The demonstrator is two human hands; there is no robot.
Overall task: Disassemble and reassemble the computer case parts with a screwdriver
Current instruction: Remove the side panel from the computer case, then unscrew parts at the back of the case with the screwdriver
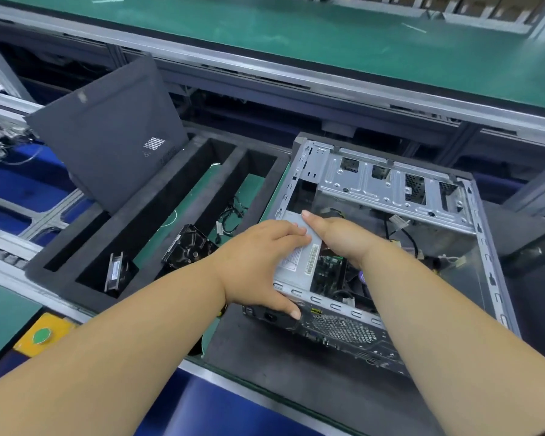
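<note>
An open computer case point(472, 215) lies on its side on a dark mat, its inside facing up. In its near left corner sits a grey power supply point(296, 265) with a white label. My left hand point(258, 262) grips the supply's left side, fingers on top and thumb down on the case's rear panel point(343, 332). My right hand point(340, 237) holds the supply's right edge, thumb laid along its top. A green circuit board point(328, 272) and loose cables point(403, 237) show inside the case. No screwdriver is in view.
A black foam tray point(158, 221) with long slots lies to the left, holding a small fan point(115, 272), a hard drive point(188, 247) and cables point(230, 218). The dark side panel point(107, 133) leans upright behind it. A yellow box with a green button point(43, 336) sits near left.
</note>
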